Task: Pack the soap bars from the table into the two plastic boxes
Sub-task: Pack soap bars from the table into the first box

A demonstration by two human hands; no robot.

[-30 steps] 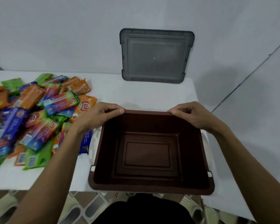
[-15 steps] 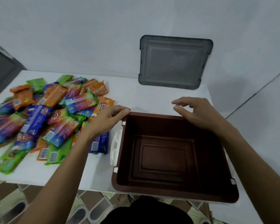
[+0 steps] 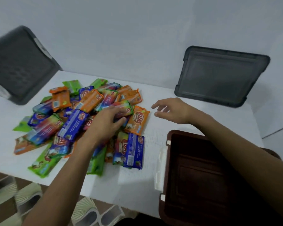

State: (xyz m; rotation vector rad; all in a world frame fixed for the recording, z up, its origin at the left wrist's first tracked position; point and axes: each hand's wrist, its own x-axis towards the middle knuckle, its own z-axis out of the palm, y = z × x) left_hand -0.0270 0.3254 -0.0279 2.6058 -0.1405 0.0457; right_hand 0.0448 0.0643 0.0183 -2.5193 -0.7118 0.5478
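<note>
A heap of wrapped soap bars [image 3: 75, 121] in orange, blue, green and multicolour wrappers covers the left half of the white table [image 3: 134, 186]. My left hand [image 3: 104, 124] lies on top of the heap, fingers stretched over a multicolour bar, thumb beside an orange bar [image 3: 138, 122]. My right hand [image 3: 171, 111] hovers open just right of the heap, holding nothing. The brown plastic box [image 3: 171, 170] stands empty at the table's near right corner, under my right forearm. A grey plastic box [image 3: 20, 66] sits at the far left, blurred.
A grey lid [image 3: 219, 75] leans against the wall at the back right. A blue bar [image 3: 134, 151] lies nearest the brown box. The box has a white side latch [image 3: 158, 168]. Patterned floor tiles show below the table's front edge.
Both hands have let go of the brown box's far rim. My left hand moved onto the soap heap and my right hand lifted off toward it. The view swung left, bringing the grey box into sight.
</note>
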